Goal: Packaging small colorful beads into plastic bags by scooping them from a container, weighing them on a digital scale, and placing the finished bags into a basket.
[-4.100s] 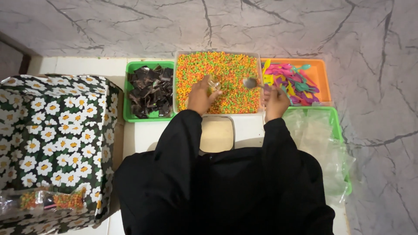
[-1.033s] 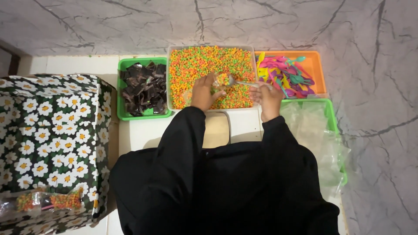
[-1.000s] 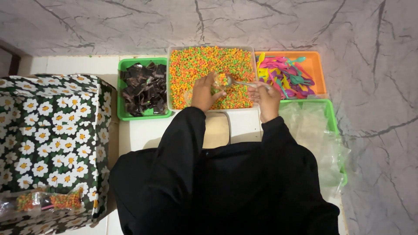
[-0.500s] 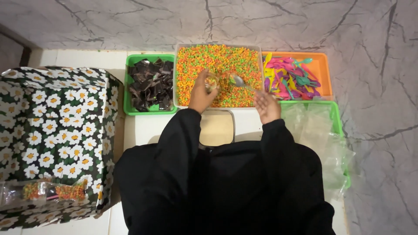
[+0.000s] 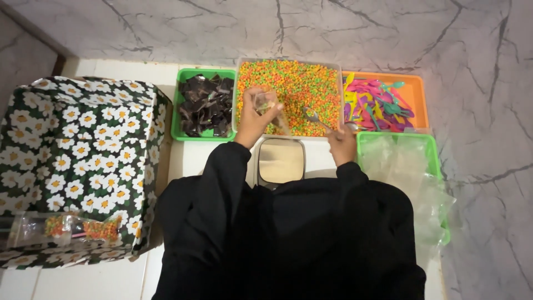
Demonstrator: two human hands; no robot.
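My left hand (image 5: 254,119) holds a small clear plastic bag (image 5: 270,109) upright over the near edge of a clear tray (image 5: 240,83) filled with orange, green and yellow pellets. My right hand (image 5: 342,141) grips a metal spoon (image 5: 315,117) whose bowl lies on the pellets, a little right of the bag. Both arms are in black sleeves. A small scale (image 5: 281,160) with a pale platform sits on the floor between my forearms, just below the pellet tray.
A green tray (image 5: 176,119) of dark squares sits left of the pellets; an orange tray (image 5: 416,91) of coloured plastic spoons is to the right. A green tray (image 5: 436,161) of clear bags lies lower right. A flower-patterned box (image 5: 83,161) stands left, a filled pellet bag (image 5: 72,226) on it.
My right hand has drawn the spoon back toward the near right part of the pellet tray. The left hand still holds the bag, now slightly lower and nearer the tray's front edge.
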